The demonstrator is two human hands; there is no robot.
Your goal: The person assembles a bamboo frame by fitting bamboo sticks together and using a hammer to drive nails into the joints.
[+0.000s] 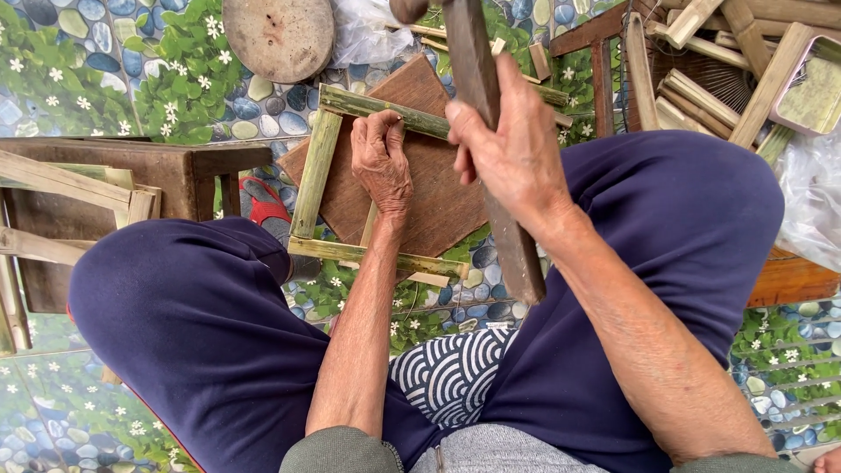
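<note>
Bamboo frame (317,166) under the left hand, wooden mallet in the right.

Head view: the square frame of green bamboo strips lies on a brown wooden board (438,206), on the patterned floor between the person's knees. The left hand (381,162) presses down on the top strip, fingers curled over it, near the middle of the frame. The right hand (512,153) is closed around a dark wooden mallet (486,123), held just above the frame's right side. A round wooden block (278,37) lies beyond, well apart.
</note>
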